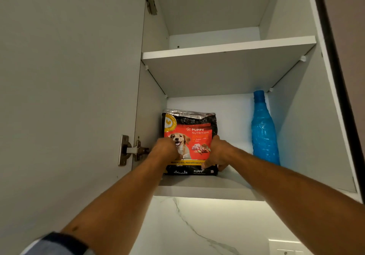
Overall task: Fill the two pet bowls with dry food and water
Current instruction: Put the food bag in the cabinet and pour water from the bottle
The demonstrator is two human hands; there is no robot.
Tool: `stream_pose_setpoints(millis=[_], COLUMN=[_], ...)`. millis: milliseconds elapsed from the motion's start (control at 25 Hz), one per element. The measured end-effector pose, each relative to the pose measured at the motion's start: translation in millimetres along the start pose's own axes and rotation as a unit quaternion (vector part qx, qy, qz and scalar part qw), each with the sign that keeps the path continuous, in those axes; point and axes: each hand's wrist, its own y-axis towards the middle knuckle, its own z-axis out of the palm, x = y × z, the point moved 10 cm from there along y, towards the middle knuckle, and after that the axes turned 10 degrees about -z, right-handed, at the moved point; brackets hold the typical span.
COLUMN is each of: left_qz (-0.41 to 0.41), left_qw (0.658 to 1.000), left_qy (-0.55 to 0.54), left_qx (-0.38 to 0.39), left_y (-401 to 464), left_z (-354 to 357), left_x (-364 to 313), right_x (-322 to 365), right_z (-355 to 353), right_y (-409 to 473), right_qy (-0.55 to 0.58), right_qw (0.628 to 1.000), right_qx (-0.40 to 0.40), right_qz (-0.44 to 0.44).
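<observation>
The food bag (190,136) stands upright on the lowest shelf (199,190) of an open wall cupboard, a little left of the picture's centre, its printed face turned to the person. Both hands are closed on it from opposite sides: the left hand (166,148) grips its edge at 9 o'clock, the right hand (218,153) at 3 o'clock, with the fingers curled under the lower corner. A grip from both sides suits a soft, loose-filled bag that would sag or tip if taken by one edge, and the shelf is high, so the arms reach up to it. The top of the bag looks folded or crimped; whether it is sealed cannot be told.

At 3 o'clock from the bag, well apart, a blue bottle (263,132) stands upright against the cupboard's right wall, likely kept there for the water. The door (69,87) is swung open at 9 o'clock. The shelf at 12 o'clock shows nothing on it. No bowls are in view, so the filling is judged not yet begun.
</observation>
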Motion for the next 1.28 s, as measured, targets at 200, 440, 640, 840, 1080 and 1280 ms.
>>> stream_pose_setpoints(millis=[200, 440, 640, 840, 1080, 1280], left_qz=[-0.01, -0.009, -0.016, -0.02, 0.109, 0.187], left_qw=[0.998, 0.998, 0.996, 0.973, 0.927, 0.912], left_qy=[-0.06, -0.058, -0.084, -0.226, -0.342, -0.337], left_qx=[0.018, 0.017, 0.017, -0.029, -0.105, -0.139], left_y=[22.6, 27.7, 24.4, 6.2, -60.7, -79.1], left_z=[15.7, 17.6, 23.1, -1.6, -55.7, -98.0], left_x=[9.4, 7.8, 13.8, 12.3, -48.5, -122.8], right_x=[17.3, 1.5, -6.0, -6.0, 7.8, -49.4], right_z=[5.3, 14.8, 17.0, -14.5, -78.6, -126.4], right_y=[30.3, 29.5, 30.2, 14.6, -42.2, -60.2], right_qy=[-0.037, -0.012, 0.015, 0.023, -0.025, 0.032], right_qw=[0.999, 1.0, 1.0, 0.995, 0.948, 0.929], right_qx=[-0.006, 0.015, -0.004, -0.095, -0.291, -0.367], right_qz=[-0.039, 0.013, 0.011, -0.018, -0.124, -0.041])
